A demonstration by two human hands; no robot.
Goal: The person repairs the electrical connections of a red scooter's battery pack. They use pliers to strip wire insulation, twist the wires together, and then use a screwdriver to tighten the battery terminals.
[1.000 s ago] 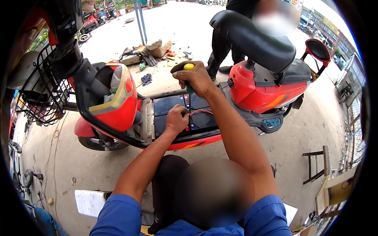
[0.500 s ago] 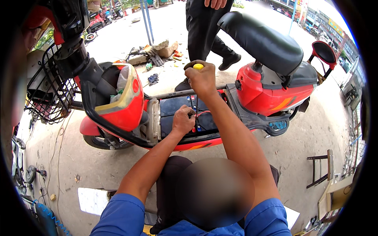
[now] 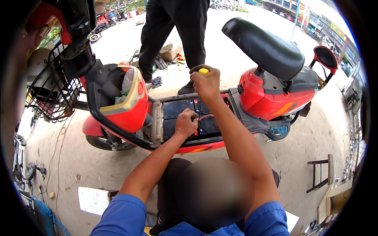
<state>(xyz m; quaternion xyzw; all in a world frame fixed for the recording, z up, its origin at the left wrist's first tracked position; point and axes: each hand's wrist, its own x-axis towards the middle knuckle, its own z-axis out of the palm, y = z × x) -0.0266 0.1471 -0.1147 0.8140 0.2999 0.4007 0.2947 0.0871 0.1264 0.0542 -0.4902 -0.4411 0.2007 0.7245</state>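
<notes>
My right hand (image 3: 207, 84) is closed round a screwdriver (image 3: 203, 71), its yellow handle end showing above the fist. A thin dark shaft appears to run down from the fist toward the batteries. Lower and to the left, my left hand (image 3: 186, 122) rests by the terminals with its fingers pinched together; whatever they hold is hidden. Beneath both hands are black batteries (image 3: 174, 108) with red and blue terminals, set in the open floor compartment of a red electric scooter (image 3: 132, 112). A red wire (image 3: 206, 116) bends across the batteries beside my left fingers.
The scooter's black seat (image 3: 264, 45) rises to the right; a wire basket (image 3: 53, 88) is at the left. Across the scooter stands a person in black trousers (image 3: 173, 27), with gloves (image 3: 156, 82) on the ground nearby. A small stool (image 3: 321, 173) lies to the right.
The person in black trousers has stepped to the left. Both my hands stay at the batteries with the same grips; the whole view has shifted slightly.
</notes>
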